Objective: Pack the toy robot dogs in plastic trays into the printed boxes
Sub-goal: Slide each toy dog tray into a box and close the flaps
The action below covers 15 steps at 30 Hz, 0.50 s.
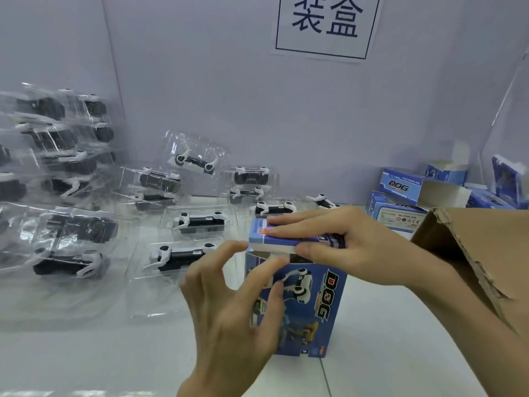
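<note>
The printed box (312, 305) stands upright just 5 o'clock of centre, the right hand (352, 242) pinching its top flap (286, 240) from 2 o'clock, the left hand (229, 305) touching its front with relaxed fingers, trayed robot dogs (189, 222) at 9 to 11 o'clock.
</note>
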Each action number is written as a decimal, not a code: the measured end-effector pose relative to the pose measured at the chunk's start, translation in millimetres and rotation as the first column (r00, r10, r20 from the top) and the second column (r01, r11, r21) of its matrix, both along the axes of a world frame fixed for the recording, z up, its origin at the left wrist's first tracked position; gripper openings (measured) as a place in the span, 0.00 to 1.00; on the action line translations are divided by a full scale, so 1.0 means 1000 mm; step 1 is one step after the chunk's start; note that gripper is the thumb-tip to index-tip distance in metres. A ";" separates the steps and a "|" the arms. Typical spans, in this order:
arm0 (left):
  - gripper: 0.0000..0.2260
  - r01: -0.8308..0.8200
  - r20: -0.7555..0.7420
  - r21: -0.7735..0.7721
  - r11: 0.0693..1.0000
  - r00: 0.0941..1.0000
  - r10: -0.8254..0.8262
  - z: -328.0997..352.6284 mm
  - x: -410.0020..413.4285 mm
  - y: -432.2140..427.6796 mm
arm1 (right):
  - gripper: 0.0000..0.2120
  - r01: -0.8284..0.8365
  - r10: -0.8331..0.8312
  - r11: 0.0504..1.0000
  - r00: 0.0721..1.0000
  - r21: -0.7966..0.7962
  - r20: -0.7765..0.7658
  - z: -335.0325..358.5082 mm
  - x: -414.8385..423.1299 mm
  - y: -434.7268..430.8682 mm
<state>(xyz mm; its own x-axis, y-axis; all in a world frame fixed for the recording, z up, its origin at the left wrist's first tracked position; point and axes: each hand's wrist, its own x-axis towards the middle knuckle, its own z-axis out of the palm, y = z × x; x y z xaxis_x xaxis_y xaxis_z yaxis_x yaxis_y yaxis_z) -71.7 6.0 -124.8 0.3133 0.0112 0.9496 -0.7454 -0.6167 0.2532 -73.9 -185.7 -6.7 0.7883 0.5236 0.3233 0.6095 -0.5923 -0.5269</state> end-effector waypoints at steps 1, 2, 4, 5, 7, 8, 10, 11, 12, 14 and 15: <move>0.14 -0.020 -0.008 0.027 0.999 1.000 0.020 0.000 0.002 0.003 | 0.17 -0.001 0.001 1.000 1.000 0.005 -0.031 0.000 0.001 -0.002; 0.14 -0.034 -0.012 0.046 0.998 0.999 0.034 0.001 0.004 0.006 | 0.17 -0.001 0.001 1.000 0.999 -0.001 -0.044 0.001 0.001 -0.003; 0.15 -0.037 -0.011 0.064 0.997 0.999 0.038 0.002 0.006 0.010 | 0.17 -0.004 0.003 1.000 0.999 -0.005 -0.055 0.001 0.002 -0.003; 0.14 -0.029 -0.011 0.068 0.997 0.999 0.030 0.002 0.007 0.011 | 0.17 -0.004 0.004 1.000 0.998 -0.002 -0.059 0.001 0.002 -0.002; 0.14 -0.007 -0.009 0.067 0.998 1.000 0.007 0.002 0.009 0.012 | 0.18 -0.005 0.005 1.000 0.999 -0.017 -0.052 0.001 0.002 0.000; 0.14 0.009 -0.007 0.064 0.998 1.000 -0.009 0.003 0.010 0.012 | 0.18 -0.007 0.006 0.999 0.999 -0.034 -0.041 0.001 0.002 0.000; 0.13 0.047 -0.008 0.061 0.997 0.999 -0.047 0.003 0.012 0.013 | 0.17 -0.012 0.010 0.999 0.999 -0.047 -0.051 0.002 0.001 -0.001; 0.14 0.065 -0.011 0.061 0.996 0.998 -0.065 0.002 0.014 0.013 | 0.17 -0.016 0.014 0.999 0.997 -0.039 -0.071 0.003 0.000 -0.002; 0.14 0.083 -0.018 0.058 0.995 0.996 -0.082 0.001 0.015 0.014 | 0.17 -0.019 0.016 0.999 0.996 -0.028 -0.088 0.004 0.000 -0.002; 0.15 0.129 -0.039 0.040 0.991 0.991 -0.128 0.001 0.017 0.015 | 0.16 -0.015 0.014 1.000 0.993 -0.007 -0.119 0.005 0.000 -0.003; 0.14 0.152 -0.046 0.028 0.988 0.988 -0.150 0.001 0.017 0.016 | 0.16 -0.014 0.013 1.000 0.991 -0.002 -0.136 0.006 0.000 -0.003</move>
